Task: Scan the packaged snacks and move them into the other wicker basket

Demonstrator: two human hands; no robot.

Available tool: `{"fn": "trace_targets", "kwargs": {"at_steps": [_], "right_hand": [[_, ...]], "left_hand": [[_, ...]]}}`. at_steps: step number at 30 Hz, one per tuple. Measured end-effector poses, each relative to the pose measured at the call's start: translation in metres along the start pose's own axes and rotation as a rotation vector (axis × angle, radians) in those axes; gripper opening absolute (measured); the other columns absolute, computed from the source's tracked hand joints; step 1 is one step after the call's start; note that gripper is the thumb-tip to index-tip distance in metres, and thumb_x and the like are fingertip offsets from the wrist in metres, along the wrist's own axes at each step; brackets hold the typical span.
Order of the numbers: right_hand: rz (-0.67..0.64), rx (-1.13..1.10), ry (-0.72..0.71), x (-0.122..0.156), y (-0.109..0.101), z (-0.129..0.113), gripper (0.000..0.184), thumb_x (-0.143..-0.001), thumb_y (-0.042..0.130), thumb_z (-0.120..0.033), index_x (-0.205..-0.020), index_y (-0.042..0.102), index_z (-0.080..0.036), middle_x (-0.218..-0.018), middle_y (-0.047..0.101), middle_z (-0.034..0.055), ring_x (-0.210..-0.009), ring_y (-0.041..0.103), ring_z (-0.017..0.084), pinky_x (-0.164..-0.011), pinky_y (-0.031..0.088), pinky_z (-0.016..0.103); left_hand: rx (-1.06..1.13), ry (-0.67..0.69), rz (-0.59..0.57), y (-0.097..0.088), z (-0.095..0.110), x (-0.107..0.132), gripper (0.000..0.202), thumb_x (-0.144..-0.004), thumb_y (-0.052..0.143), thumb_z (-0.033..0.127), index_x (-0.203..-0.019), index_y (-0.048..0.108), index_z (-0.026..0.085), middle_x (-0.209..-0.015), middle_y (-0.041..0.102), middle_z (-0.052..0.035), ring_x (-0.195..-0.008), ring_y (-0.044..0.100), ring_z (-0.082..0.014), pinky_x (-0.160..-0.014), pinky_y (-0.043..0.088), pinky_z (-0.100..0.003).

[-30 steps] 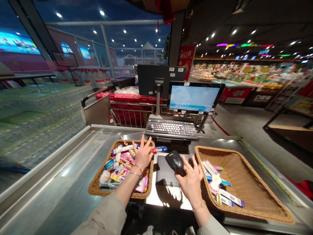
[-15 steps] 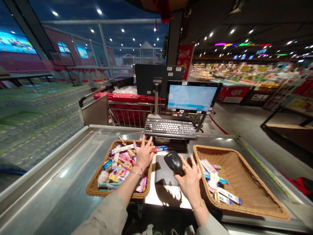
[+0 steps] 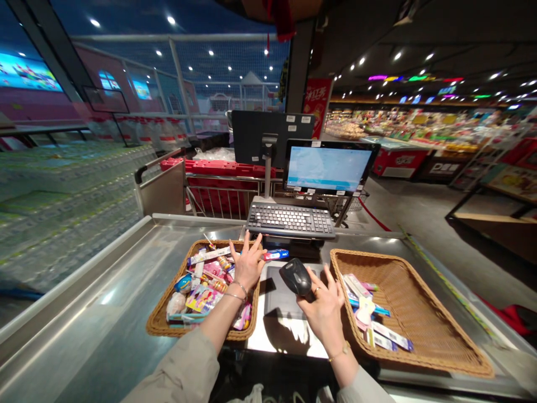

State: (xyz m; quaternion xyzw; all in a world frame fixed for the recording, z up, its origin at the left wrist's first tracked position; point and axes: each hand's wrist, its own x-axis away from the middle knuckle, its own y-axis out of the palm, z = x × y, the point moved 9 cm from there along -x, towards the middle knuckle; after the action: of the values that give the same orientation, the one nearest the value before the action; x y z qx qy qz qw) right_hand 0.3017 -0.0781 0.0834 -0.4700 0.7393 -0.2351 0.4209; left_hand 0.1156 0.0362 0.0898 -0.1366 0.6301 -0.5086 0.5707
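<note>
Packets [image 3: 205,298] fill the left basket [image 3: 158,323] on our shiny counter [image 3: 104,319]. We pinch a red and blue box [image 3: 277,255] in our left hand [image 3: 247,267], near that basket's edge. Our right hand [image 3: 323,309] is wrapped around a black scanner [image 3: 296,277], between this basket and the right basket [image 3: 428,313].

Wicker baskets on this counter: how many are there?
2. The left basket is full of small packages, with the left hand over it. The right basket, beside the right hand, holds fewer. None appears hidden.
</note>
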Motion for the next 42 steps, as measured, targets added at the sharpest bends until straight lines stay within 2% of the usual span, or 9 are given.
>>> {"fn": "trace_targets", "kwargs": {"at_steps": [13, 21, 26, 34, 42], "right_hand": [[0.001, 0.024, -0.023, -0.002, -0.006, -0.007, 0.025, -0.072, 0.059, -0.026, -0.094, 0.071, -0.029, -0.129, 0.063, -0.0022, -0.143, 0.026, 0.031, -0.111, 0.015, 0.059], [0.026, 0.048, -0.03, -0.001, -0.006, -0.005, 0.022, -0.072, 0.058, -0.026, -0.09, 0.071, -0.027, -0.128, 0.064, -0.0017, -0.141, 0.028, 0.032, -0.11, 0.017, 0.06], [0.059, 0.061, -0.007, 0.001, -0.008, 0.004, 0.025, -0.073, 0.058, -0.028, -0.094, 0.071, -0.028, -0.129, 0.063, -0.0019, -0.141, 0.029, 0.032, -0.11, 0.019, 0.059], [0.111, 0.081, 0.049, 0.004, -0.02, 0.028, 0.027, -0.074, 0.058, -0.03, -0.097, 0.073, -0.027, -0.129, 0.063, 0.0007, -0.141, 0.028, 0.032, -0.111, 0.015, 0.059], [0.191, 0.113, 0.106, 0.011, -0.039, 0.051, 0.027, -0.075, 0.059, -0.035, -0.097, 0.072, -0.028, -0.128, 0.064, 0.0012, -0.139, 0.031, 0.033, -0.11, 0.014, 0.058]], "left_hand": [[0.014, 0.003, 0.012, 0.002, 0.0, -0.001, 0.018, -0.083, 0.06, 0.023, -0.096, 0.07, 0.029, -0.145, 0.049, -0.0023, -0.146, 0.022, -0.035, -0.109, -0.004, -0.077], [0.008, -0.007, 0.021, -0.001, -0.001, -0.001, 0.018, -0.084, 0.059, 0.023, -0.096, 0.07, 0.029, -0.145, 0.05, -0.0012, -0.146, 0.023, -0.0344, -0.109, -0.006, -0.076], [0.014, -0.003, 0.022, 0.001, 0.002, -0.003, 0.018, -0.083, 0.059, 0.024, -0.097, 0.07, 0.029, -0.145, 0.049, -0.0021, -0.146, 0.022, -0.0342, -0.11, -0.006, -0.075], [0.044, 0.011, 0.029, 0.004, 0.018, -0.011, 0.019, -0.082, 0.06, 0.023, -0.098, 0.07, 0.029, -0.145, 0.049, -0.0022, -0.146, 0.023, -0.0343, -0.11, -0.004, -0.075], [0.079, 0.065, 0.003, 0.013, 0.048, -0.021, 0.02, -0.083, 0.059, 0.024, -0.101, 0.069, 0.029, -0.146, 0.049, -0.0014, -0.146, 0.021, -0.0339, -0.11, -0.002, -0.076]]}}
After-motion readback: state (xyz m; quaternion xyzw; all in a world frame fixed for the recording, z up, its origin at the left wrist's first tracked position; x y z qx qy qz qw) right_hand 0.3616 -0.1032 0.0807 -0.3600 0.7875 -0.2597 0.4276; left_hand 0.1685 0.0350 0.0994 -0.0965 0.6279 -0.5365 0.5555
